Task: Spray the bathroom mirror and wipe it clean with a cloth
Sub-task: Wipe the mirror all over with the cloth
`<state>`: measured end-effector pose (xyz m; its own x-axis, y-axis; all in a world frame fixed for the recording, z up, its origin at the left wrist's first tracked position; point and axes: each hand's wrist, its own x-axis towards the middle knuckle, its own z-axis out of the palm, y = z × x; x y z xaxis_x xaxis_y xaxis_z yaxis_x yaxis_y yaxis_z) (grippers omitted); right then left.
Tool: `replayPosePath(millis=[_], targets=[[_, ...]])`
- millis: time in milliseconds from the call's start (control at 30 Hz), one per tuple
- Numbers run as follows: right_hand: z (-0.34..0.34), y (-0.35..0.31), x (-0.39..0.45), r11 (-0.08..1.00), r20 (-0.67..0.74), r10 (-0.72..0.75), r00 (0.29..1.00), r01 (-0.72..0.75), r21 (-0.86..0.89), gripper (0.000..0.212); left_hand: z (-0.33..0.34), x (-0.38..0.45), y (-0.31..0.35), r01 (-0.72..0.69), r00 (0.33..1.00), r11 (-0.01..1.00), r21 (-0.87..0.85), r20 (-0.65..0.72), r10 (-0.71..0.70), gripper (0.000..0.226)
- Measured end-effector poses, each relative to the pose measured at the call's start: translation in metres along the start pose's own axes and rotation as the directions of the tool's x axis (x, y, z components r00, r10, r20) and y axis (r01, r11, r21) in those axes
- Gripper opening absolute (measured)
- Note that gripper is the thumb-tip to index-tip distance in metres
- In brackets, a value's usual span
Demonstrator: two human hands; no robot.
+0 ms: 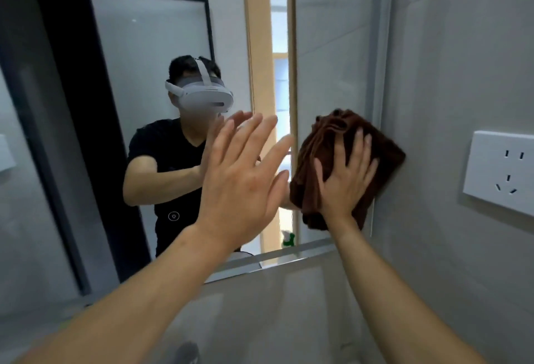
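The bathroom mirror (150,80) covers the wall ahead, and its metal lower edge slants across the middle of the view. My right hand (345,178) presses a bunched brown cloth (326,138) flat against the glass near the mirror's right edge, fingers spread and straight. My left hand (245,173) is raised beside it with the fingers straight; whether its palm touches the glass I cannot tell. A green spray bottle (289,239) shows only as a small reflection low in the mirror.
A white wall socket (504,171) sits on the grey tiled wall to the right of the mirror. The mirror reflects a person in a black shirt with a headset, a dark-framed door and a wooden door frame.
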<state>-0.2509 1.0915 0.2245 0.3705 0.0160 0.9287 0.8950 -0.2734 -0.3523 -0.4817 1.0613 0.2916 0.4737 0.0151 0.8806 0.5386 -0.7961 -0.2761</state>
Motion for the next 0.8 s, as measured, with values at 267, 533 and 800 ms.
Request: replayPosePath(millis=[267, 533, 800], targets=[[-0.002, -0.015, 0.062, 0.993, -0.092, -0.114, 0.989, 0.115, 0.011, 0.066, -0.004, 0.030, -0.008, 0.047, 0.995, 0.999, -0.021, -0.088, -0.049, 0.046], [0.010, 0.033, -0.061, 0.994, 0.028, 0.104, 0.994, -0.104, -0.017, 0.064, 0.019, -0.005, 0.001, -0.037, 0.999, 0.999, -0.004, 0.010, 0.037, 0.049], [0.022, 0.003, -0.130, 0.930, 0.022, 0.368, 0.930, -0.367, -0.041, 0.065, 0.009, -0.041, -0.027, -0.017, 0.999, 1.000, 0.016, 0.030, 0.017, 0.048]])
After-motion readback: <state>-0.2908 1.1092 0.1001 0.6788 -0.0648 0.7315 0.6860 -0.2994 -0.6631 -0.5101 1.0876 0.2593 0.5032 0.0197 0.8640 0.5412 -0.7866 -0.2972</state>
